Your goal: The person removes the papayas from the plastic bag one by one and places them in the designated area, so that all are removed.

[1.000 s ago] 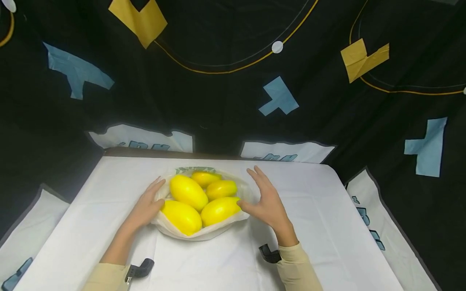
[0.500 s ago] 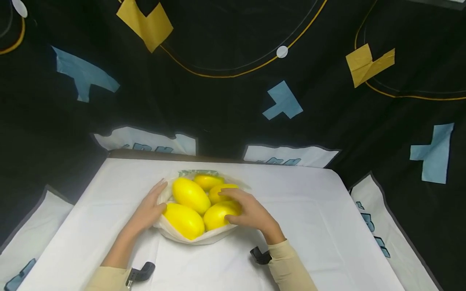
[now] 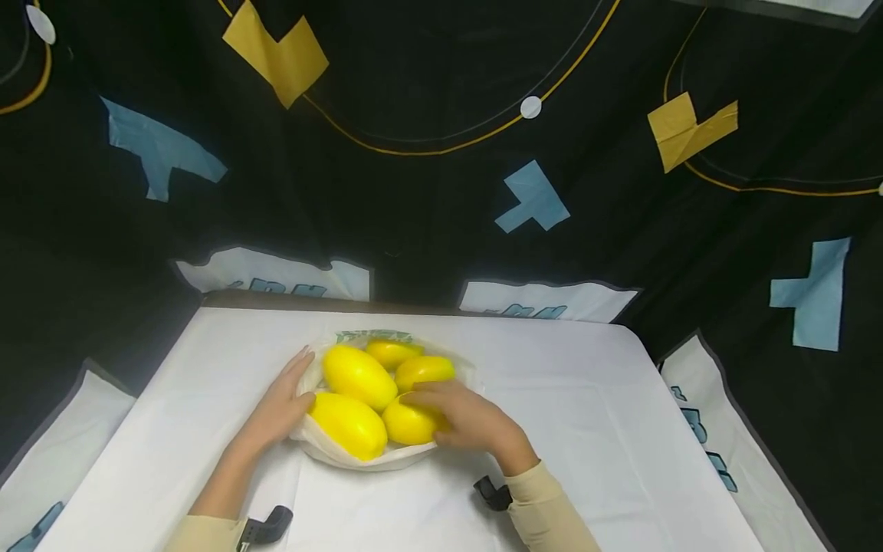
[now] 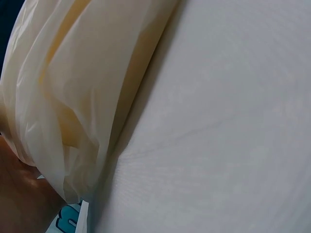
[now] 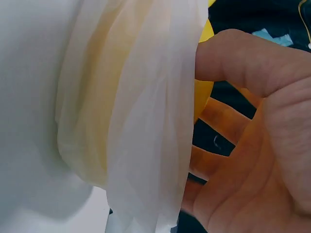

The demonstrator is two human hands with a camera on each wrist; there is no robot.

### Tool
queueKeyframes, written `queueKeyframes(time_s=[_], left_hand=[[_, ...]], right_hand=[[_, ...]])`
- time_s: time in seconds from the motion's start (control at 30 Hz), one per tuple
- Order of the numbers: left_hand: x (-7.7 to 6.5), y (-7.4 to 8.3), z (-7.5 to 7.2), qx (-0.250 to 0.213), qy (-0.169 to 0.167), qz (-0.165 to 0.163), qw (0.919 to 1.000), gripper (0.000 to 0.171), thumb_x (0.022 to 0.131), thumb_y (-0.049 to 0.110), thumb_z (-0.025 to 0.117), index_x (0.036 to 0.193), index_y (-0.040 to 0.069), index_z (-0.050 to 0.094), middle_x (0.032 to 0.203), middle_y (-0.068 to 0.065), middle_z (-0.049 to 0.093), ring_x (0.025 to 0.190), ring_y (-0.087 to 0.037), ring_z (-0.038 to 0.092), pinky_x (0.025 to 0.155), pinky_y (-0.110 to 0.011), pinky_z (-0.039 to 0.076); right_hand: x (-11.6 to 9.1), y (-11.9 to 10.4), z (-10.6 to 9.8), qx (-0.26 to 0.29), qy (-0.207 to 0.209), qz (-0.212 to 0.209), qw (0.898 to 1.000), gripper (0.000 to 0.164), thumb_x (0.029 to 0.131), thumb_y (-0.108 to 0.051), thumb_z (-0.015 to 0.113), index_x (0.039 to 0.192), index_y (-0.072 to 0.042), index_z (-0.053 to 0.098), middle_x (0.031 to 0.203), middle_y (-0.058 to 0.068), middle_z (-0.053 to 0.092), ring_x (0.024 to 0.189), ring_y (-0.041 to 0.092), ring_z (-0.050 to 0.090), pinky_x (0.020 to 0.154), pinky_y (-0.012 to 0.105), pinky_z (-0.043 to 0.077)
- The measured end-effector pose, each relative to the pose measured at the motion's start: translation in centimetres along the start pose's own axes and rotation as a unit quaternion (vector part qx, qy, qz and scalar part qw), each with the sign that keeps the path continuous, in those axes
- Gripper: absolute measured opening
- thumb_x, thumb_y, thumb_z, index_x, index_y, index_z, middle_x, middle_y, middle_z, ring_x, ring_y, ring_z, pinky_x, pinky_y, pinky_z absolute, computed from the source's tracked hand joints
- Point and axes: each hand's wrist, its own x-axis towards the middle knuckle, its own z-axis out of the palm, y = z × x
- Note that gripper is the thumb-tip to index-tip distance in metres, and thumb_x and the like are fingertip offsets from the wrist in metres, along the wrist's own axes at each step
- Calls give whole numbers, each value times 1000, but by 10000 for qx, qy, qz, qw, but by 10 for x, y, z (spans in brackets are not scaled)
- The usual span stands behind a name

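Note:
Several smooth yellow oval fruits, one of them at the back left, lie in a thin whitish plastic bag with its mouth spread wide. My left hand holds the bag's left side, its thumb over the rim beside the front left fruit. Around the front right fruit curl the fingers and thumb of my right hand. In the right wrist view the thumb touches the yellow fruit above the bag's edge. Bag folds hide most of the fruit in the left wrist view.
The bag sits on a table with a white cloth. Behind the table hangs a black curtain with blue and yellow patches. Each wrist wears a dark camera mount, one on the left and one on the right.
My right hand has come in from the bag's right side, over the fruits, and now grips the front right one. The left hand has stayed at the bag's left side.

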Motion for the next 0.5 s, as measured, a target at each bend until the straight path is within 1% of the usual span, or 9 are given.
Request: queueKeyframes(time_s=[0.1,0.23,0.4,0.5], left_hand=[[-3,-2,2,-19,-23,-38,10000,72,89,0,51,154,-1,19,162,-17,7,146,-42,6,114,-62,8],[-5,-3,4,-18,-75,-77,9999,71,89,1,50,154,-1,19,162,-17,7,146,-42,5,114,-62,8],[-3,-3,2,49,-86,-65,9999,71,90,2,49,154,-2,18,162,-18,7,146,-42,6,115,-62,7],[-1,-2,0,89,-79,-45,9999,71,89,2,48,154,-2,18,162,-18,6,146,-42,5,115,-62,7]], right_hand=[[1,-3,3,-182,-208,-5,9996,74,74,-3,73,142,-26,52,143,-2,50,133,17,43,111,36,36],[-1,-4,7,-253,-374,89,9989,74,77,-5,74,143,-30,50,145,-1,47,132,17,42,108,34,40],[-3,-2,5,-352,-393,247,9983,72,81,-10,75,143,-36,48,147,-2,43,130,16,42,102,34,45],[-2,-1,2,-340,-342,312,9984,72,82,-13,75,143,-39,47,148,-2,41,131,16,42,101,36,46]])
